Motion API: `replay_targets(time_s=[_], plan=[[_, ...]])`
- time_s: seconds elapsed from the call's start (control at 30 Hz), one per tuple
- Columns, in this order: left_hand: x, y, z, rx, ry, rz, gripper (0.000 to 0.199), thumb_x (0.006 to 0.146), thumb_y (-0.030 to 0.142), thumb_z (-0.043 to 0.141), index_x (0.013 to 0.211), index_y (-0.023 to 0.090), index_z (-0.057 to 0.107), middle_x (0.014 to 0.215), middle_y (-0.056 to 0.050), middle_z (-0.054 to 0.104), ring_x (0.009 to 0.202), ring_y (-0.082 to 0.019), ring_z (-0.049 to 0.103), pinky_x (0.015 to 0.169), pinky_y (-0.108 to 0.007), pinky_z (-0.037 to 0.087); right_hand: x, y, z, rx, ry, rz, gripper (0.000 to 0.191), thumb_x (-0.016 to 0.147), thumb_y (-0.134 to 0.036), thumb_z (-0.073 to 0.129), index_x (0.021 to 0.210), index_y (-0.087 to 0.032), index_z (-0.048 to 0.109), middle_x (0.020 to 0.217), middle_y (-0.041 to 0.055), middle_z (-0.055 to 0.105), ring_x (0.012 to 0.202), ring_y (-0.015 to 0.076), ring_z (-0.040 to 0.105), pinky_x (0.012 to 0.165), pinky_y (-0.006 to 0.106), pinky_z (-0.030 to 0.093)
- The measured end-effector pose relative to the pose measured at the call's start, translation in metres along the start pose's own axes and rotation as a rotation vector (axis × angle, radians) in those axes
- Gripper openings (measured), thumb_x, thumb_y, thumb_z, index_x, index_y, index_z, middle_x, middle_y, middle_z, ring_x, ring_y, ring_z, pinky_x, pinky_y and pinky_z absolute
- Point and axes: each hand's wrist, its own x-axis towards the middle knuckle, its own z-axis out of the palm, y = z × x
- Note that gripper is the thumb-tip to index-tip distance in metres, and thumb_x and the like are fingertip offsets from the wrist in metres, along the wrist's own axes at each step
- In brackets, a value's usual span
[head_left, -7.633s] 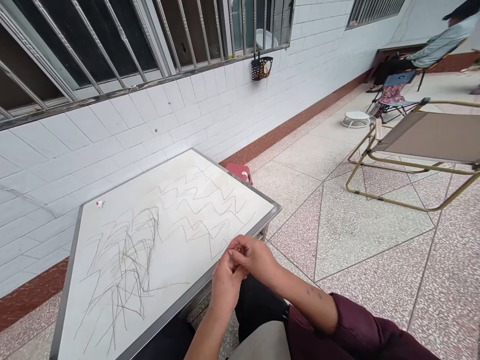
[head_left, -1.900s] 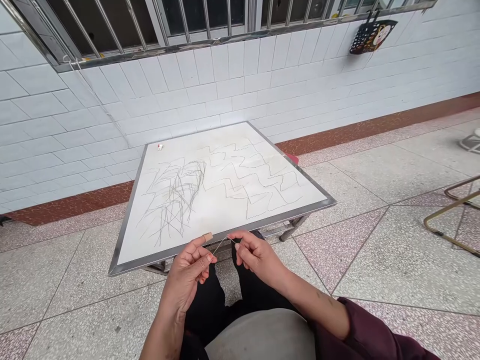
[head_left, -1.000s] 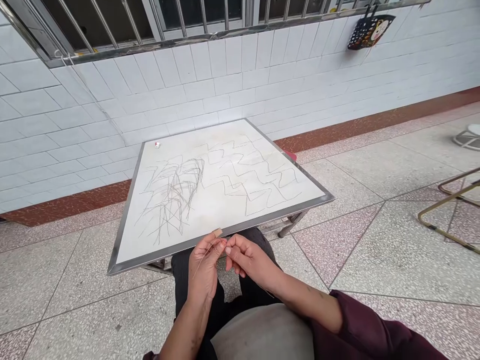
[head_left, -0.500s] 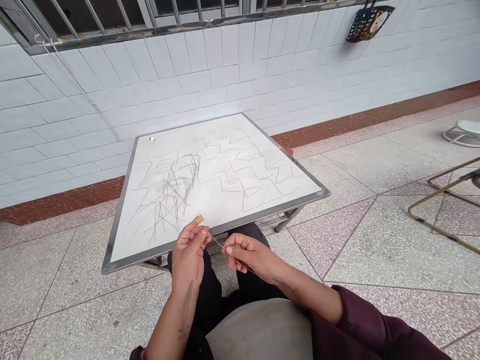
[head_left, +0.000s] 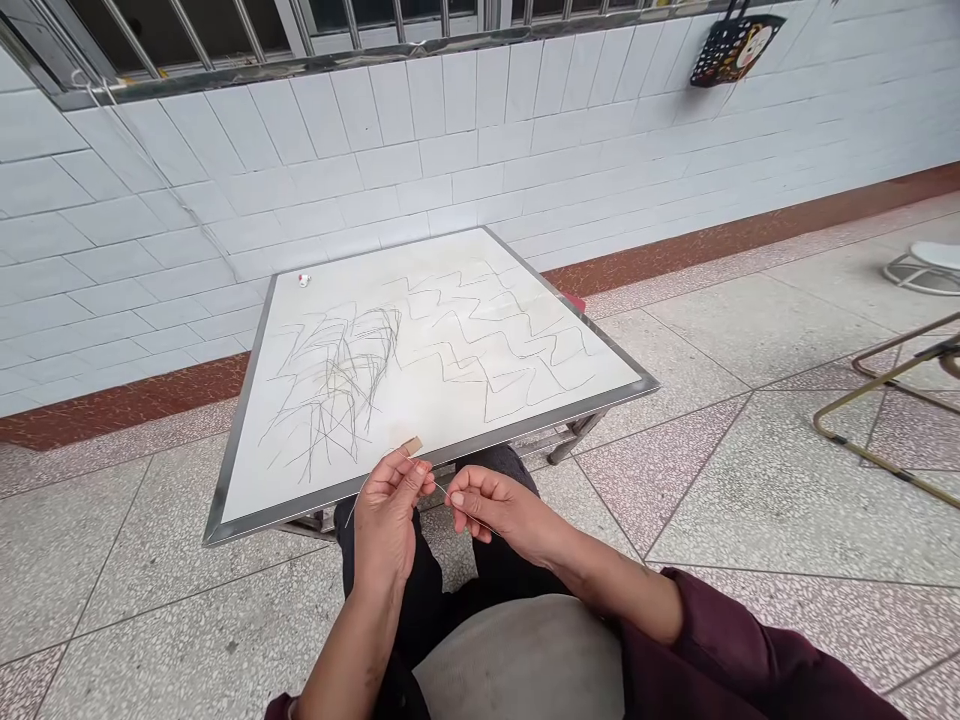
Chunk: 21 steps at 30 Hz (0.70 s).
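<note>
Pinching a thin, pale, wire-like strand [head_left: 441, 489] between thumb and fingertips, the left hand [head_left: 386, 515] and the right hand [head_left: 499, 510] work just apart over a dark-clad lap [head_left: 511, 588], at the near edge of a white-topped bench [head_left: 431, 400] with a grey metal rim. The strand bows slightly across the gap, a loose end trailing beside the left hand. A sharp tug on that bend could kink it; a slackened pinch could let it drop to the speckled stone floor [head_left: 750, 450], where so fine a line would be hard to find. The tan wrap [head_left: 412, 446] on a left fingertip may dull the touch and invite a slip. On the bench, thin dark zigzag lines [head_left: 517, 342] spread beside a denser, crisscrossed cluster [head_left: 341, 365]; whether they are wire or drawn marks is hard to tell, but if loose, a brushing forearm could snag and tangle them.
</note>
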Motion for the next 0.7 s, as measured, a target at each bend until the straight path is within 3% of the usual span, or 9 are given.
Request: replay_targets(time_s=[0.2, 0.5, 0.7], plan=[[-0.0043, -0.0075, -0.0018, 0.08, -0.122, -0.012, 0.036, 0.07, 0.026, 0.08, 0.105, 0.019, 0.073, 0.074, 0.002, 0.062, 0.066, -0.009, 0.059, 0.069, -0.024, 0.048, 0.0012, 0.0007, -0.0001, 0.081, -0.024, 0.033, 0.029, 0.086, -0.043, 0.066, 0.088, -0.016, 0.058, 0.068, -0.0021, 0.06, 0.052, 0.0056, 0.045, 0.047, 0.018, 0.032], [-0.0052, -0.0074, -0.0016, 0.143, -0.01, 0.06, 0.023, 0.07, 0.029, 0.08, 0.089, 0.017, 0.073, 0.073, 0.003, 0.06, 0.064, -0.009, 0.057, 0.066, -0.022, 0.048, 0.0007, 0.0085, 0.0032, -0.286, 0.142, -0.174, 0.023, 0.086, -0.041, 0.064, 0.093, -0.021, 0.056, 0.079, -0.0031, 0.056, 0.053, 0.0065, 0.049, 0.046, 0.019, 0.041], [-0.0093, -0.0055, -0.0006, 0.152, -0.098, 0.051, 0.03, 0.075, 0.029, 0.076, 0.103, 0.019, 0.072, 0.076, 0.001, 0.064, 0.067, -0.009, 0.058, 0.069, -0.023, 0.048, 0.0005, 0.005, 0.0047, 0.059, 0.038, -0.056, 0.026, 0.082, -0.041, 0.07, 0.089, -0.019, 0.056, 0.075, -0.0037, 0.055, 0.05, 0.0052, 0.046, 0.042, 0.017, 0.035]])
